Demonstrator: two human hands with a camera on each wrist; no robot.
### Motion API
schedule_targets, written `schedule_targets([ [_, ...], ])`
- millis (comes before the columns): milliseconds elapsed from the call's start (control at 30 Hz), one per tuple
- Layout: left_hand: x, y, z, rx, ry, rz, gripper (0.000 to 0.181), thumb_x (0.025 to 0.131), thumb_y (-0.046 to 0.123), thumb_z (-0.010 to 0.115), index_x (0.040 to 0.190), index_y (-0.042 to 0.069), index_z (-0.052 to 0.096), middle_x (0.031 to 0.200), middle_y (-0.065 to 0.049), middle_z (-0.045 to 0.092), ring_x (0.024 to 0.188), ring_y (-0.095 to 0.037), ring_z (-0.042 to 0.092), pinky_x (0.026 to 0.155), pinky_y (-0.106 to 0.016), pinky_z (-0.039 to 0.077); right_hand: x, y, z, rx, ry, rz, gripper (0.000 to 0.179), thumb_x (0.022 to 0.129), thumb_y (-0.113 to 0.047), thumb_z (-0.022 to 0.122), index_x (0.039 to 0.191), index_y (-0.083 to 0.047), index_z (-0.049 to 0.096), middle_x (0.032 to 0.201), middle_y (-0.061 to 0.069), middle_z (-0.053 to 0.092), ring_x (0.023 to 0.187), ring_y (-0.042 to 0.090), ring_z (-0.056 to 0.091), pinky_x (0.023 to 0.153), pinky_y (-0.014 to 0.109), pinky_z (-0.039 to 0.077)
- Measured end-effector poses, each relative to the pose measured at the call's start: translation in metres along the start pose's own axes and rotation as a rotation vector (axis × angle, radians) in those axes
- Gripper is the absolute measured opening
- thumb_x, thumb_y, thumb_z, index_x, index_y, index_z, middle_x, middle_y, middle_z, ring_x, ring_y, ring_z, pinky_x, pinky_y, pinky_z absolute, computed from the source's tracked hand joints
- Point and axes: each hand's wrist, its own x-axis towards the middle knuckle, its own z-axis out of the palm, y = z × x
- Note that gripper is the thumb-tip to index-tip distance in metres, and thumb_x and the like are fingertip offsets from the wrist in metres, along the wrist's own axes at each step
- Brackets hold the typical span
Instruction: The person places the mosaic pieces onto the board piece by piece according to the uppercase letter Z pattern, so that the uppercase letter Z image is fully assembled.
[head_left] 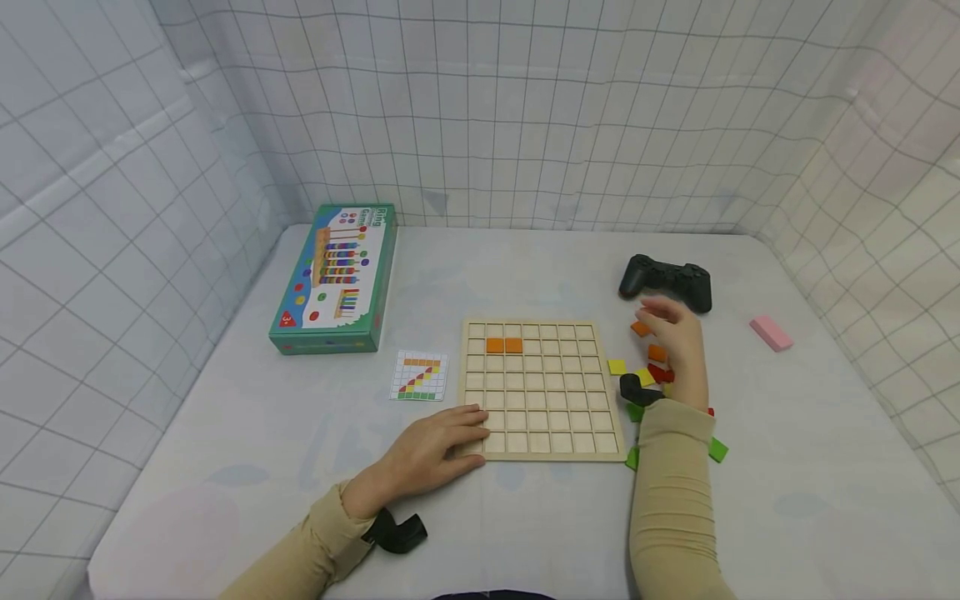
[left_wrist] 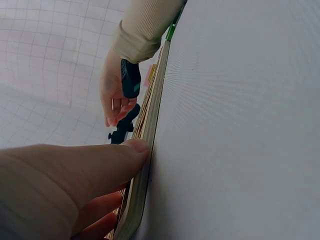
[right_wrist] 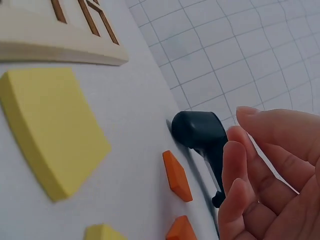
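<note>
My left hand [head_left: 431,450] rests with fairly straight fingers on the lower left edge of a wooden grid board [head_left: 555,457]; in the left wrist view its thumb [left_wrist: 132,150] lies at the board's side. Two orange tiles [head_left: 504,345] sit side by side in the board's second row. Right of the board, my right hand [head_left: 681,342] hovers over loose tiles, fingers loosely bent and nothing visible between them. Below it are an orange tile [right_wrist: 177,176], a yellow tile [right_wrist: 55,127], and red tiles [head_left: 660,374]. Green tiles [head_left: 718,450] lie near the right forearm, which hides part of the pile.
A pattern card [head_left: 420,376] with a coloured Z lies left of the board. Behind it is a green game box [head_left: 333,279]. A black game controller [head_left: 667,282] lies just beyond the right hand, and a pink block [head_left: 771,332] farther right. Grid-patterned cloth walls surround the table.
</note>
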Motion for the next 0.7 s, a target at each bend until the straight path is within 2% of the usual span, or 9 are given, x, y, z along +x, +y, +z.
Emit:
schedule_targets([
  [33, 0.0, 0.0, 0.0, 0.0, 0.0, -0.001, 0.038, 0.089, 0.03, 0.065, 0.12, 0.007, 0.065, 0.134, -0.007, 0.054, 0.129, -0.023, 0.043, 0.106, -0.038, 0.038, 0.003, 0.004, 0.0, -0.007, 0.007, -0.004, 0.043, 0.09, -0.029, 0.064, 0.126, -0.007, 0.058, 0.115, 0.007, 0.06, 0.096, 0.013, 0.052, 0.08, 0.019, 0.046],
  [267, 0.0, 0.001, 0.0, 0.0, 0.003, 0.004, 0.038, 0.089, 0.029, 0.066, 0.12, 0.007, 0.065, 0.134, -0.008, 0.054, 0.129, -0.023, 0.043, 0.105, -0.038, 0.038, 0.005, 0.009, -0.001, -0.033, 0.001, 0.038, 0.042, 0.091, -0.025, 0.062, 0.128, -0.005, 0.058, 0.121, 0.015, 0.057, 0.096, 0.017, 0.053, 0.082, 0.023, 0.047],
  [567, 0.0, 0.0, 0.0, 0.002, 0.004, 0.003, 0.038, 0.089, 0.029, 0.066, 0.12, 0.007, 0.065, 0.134, -0.007, 0.054, 0.129, -0.022, 0.043, 0.106, -0.037, 0.038, 0.005, 0.013, 0.0, -0.003, 0.023, 0.128, 0.045, 0.088, -0.024, 0.065, 0.13, -0.01, 0.057, 0.131, 0.01, 0.053, 0.092, 0.018, 0.055, 0.058, 0.01, 0.047],
  [700, 0.0, 0.001, -0.001, 0.005, 0.003, 0.002, 0.038, 0.089, 0.029, 0.066, 0.12, 0.007, 0.065, 0.134, -0.007, 0.054, 0.129, -0.022, 0.043, 0.105, -0.038, 0.038, 0.006, 0.015, 0.0, 0.0, 0.029, 0.136, 0.048, 0.086, -0.023, 0.068, 0.131, -0.009, 0.056, 0.132, 0.01, 0.052, 0.097, 0.02, 0.054, 0.054, 0.009, 0.046],
])
